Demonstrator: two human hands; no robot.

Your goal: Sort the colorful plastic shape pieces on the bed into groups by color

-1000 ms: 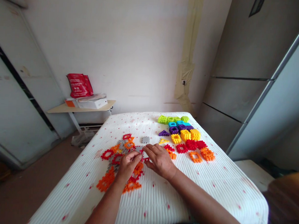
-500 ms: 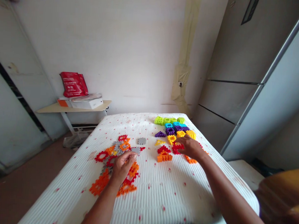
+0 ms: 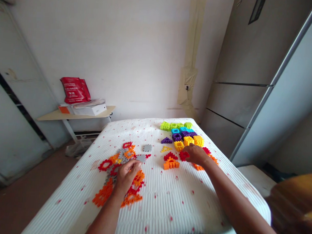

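Note:
My left hand (image 3: 130, 170) hovers over a loose pile of red, orange and grey interlocking plastic pieces (image 3: 103, 193). Its thumb and fingers are pinched together; anything between them is too small to make out. A grey triangular piece (image 3: 140, 158) lies just beyond its fingertips, and a grey square piece (image 3: 147, 148) farther back. On the right, my right hand (image 3: 195, 154) reaches down with bent fingers among the red blocks (image 3: 184, 156), touching them. Its fingertips are partly hidden. Orange pieces (image 3: 171, 163) and a red triangular stack (image 3: 170, 155) are to its left.
Yellow (image 3: 179, 146), purple (image 3: 177, 137), blue (image 3: 175, 131) and green blocks (image 3: 165, 126) stand in rows by colour toward the back right. A quilted white cover (image 3: 163, 206) spreads beneath everything. A fridge (image 3: 239, 72) rises at right; a side table (image 3: 51, 115) with boxes is at left.
My right hand's fingers have drawn together and lowered at the red blocks, with the hand shifted slightly left. My left hand has stayed nearly in place, still pinched.

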